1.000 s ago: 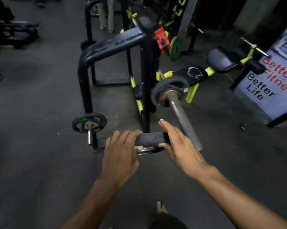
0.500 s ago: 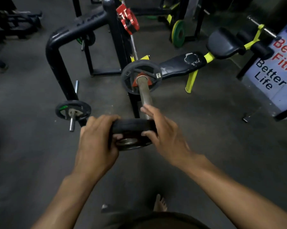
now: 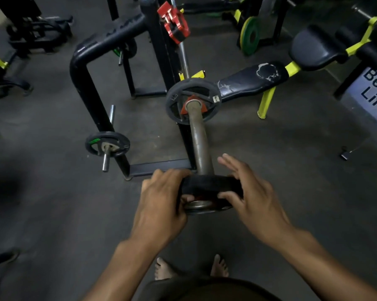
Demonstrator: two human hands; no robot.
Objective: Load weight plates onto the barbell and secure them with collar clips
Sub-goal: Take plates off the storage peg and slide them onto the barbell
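A small black weight plate [image 3: 211, 184] sits at the near end of the barbell sleeve [image 3: 199, 140], held edge-on between both hands. My left hand [image 3: 161, 205] grips its left rim, thumb on the metal hub. My right hand [image 3: 250, 196] holds the right rim with thumb and lower fingers, the upper fingers spread. Further up the sleeve a larger black plate [image 3: 193, 103] rests against a red-orange collar at its hub. A red collar clip [image 3: 173, 22] is clamped on the bar near the rack upright.
A black rack frame [image 3: 89, 83] stands left, with a small plate [image 3: 107, 144] on a storage peg. A black and yellow bench [image 3: 252, 80] lies to the right. A green plate [image 3: 250, 35] leans at the back. A banner [image 3: 374, 92] stands far right. My bare feet [image 3: 191, 269] show below.
The plate has come onto the sleeve's near end; half a second ago it was just short of it. My right fingers have opened upward. The view has shifted closer over the bar.
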